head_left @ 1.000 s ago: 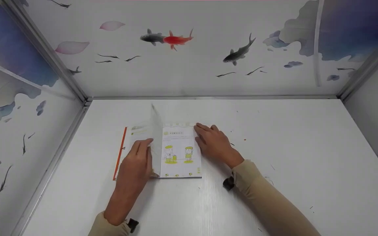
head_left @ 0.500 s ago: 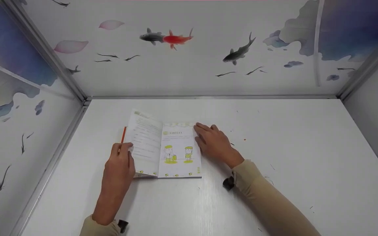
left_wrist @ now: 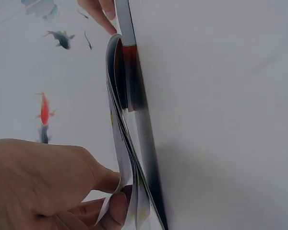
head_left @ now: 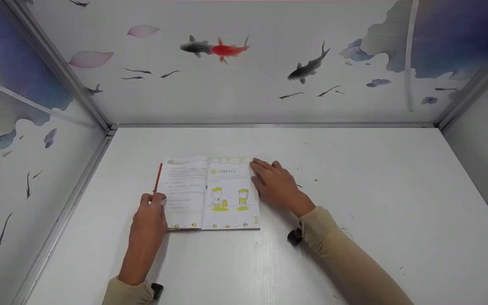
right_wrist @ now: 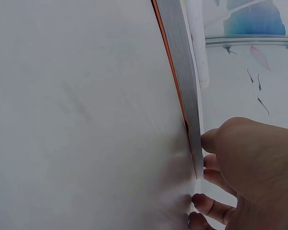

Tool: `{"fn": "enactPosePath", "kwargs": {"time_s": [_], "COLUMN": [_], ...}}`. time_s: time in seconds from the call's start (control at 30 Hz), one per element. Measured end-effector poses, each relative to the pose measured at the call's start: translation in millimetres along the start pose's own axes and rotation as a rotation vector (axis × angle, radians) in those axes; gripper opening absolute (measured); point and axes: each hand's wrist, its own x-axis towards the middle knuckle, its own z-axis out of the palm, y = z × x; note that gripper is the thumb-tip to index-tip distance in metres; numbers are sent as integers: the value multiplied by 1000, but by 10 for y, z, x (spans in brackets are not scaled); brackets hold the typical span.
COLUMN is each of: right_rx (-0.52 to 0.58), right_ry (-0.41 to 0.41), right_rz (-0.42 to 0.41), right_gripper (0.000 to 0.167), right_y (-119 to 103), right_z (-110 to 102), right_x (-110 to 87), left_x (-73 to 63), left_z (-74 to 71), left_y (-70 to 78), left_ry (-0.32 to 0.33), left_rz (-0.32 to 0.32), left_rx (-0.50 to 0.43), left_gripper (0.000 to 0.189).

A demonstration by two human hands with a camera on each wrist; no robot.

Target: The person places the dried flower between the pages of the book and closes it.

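A book (head_left: 231,176) lies open on the white table, its right page printed with two yellow-and-white cartoon figures and its left page with lines of text. At the left page's outer edge my left hand (head_left: 146,224) pinches a page (left_wrist: 116,120); the left wrist view shows thumb and finger closed on the paper, with the leaves bowed up off the table. My right hand (head_left: 280,186) rests its extended fingertips along the upper right edge of the right page. In the right wrist view the thumb meets the thick page block (right_wrist: 185,72) above an orange cover edge.
An orange strip of cover (head_left: 158,178) sticks out left of the pages. Small dark specks and an orange crumb (head_left: 316,180) lie on the table (head_left: 375,203) to the right. Walls (head_left: 244,97) with painted fish enclose the back and sides.
The left hand has carried a page leftward from near the spine and lowered it, so text now shows on the left side. The right hand has stayed in place.
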Motion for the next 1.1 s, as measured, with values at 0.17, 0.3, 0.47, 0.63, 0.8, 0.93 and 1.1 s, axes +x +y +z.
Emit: {"fn": "enactPosePath", "kwargs": {"time_s": [0.17,0.3,0.47,0.63,0.8,0.93,1.1], "right_rx": [2,8,1,5,1,3,7], "right_ry": [-3,-9,-2,-1,-2,-2,-2], "right_rz": [6,10,8,4,5,6,9], "right_gripper": [53,54,53,53,53,53,53], "right_y": [1,2,4,-2,-2,-6,0], "right_z": [-4,-4,-3,-12,-2,7,6], "right_x": [0,0,-1,-2,1,-6,-8], "left_x": [30,50,98,146,170,196,225], "left_z": [27,56,93,138,201,235,303], "left_y": [-25,-33,-13,49,109,158,250], "left_ry": [-57,-73,-30,-2,10,7,10], "left_rz": [-12,-1,28,143,306,328,331], "left_rx": [5,47,130,145,177,165,103], "left_gripper": [31,33,34,56,74,61,39]}}
